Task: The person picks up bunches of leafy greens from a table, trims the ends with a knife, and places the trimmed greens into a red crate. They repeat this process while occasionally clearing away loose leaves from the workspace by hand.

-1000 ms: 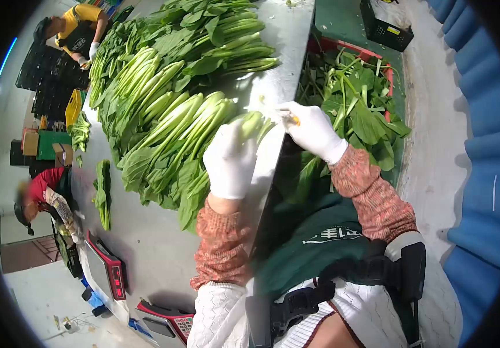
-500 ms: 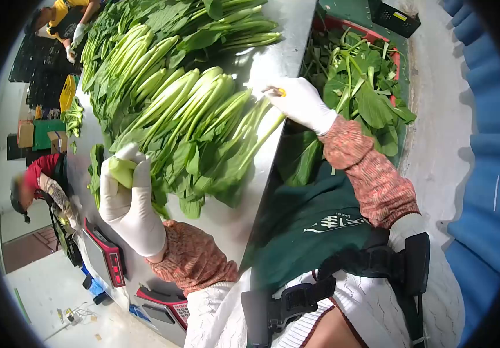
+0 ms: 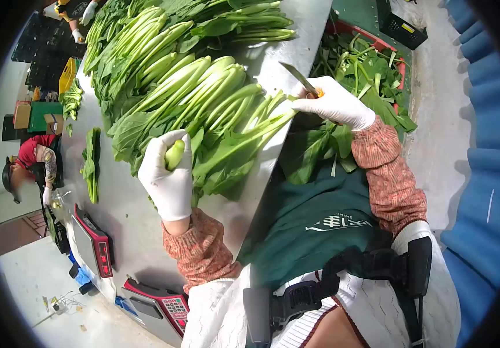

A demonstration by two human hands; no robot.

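My left hand, in a white glove, is closed around a green vegetable stalk, its pale end poking out between thumb and fingers. At the table's right edge my right hand, also gloved, grips a knife with an orange part at its handle. The blade points up and left. The right fingertips are beside the stem ends of leafy greens; whether they pinch a stem I cannot tell. A large pile of leafy greens spreads above and between both hands.
A red crate of loose leaves stands at the right. Two red scales sit at the lower left of the metal table. One small bunch lies apart. Two other people are at the left.
My left hand has moved right and up with the stalk, towards the pile. My right hand has shifted right, and the knife blade now shows clearly. The separate bunch is more visible.
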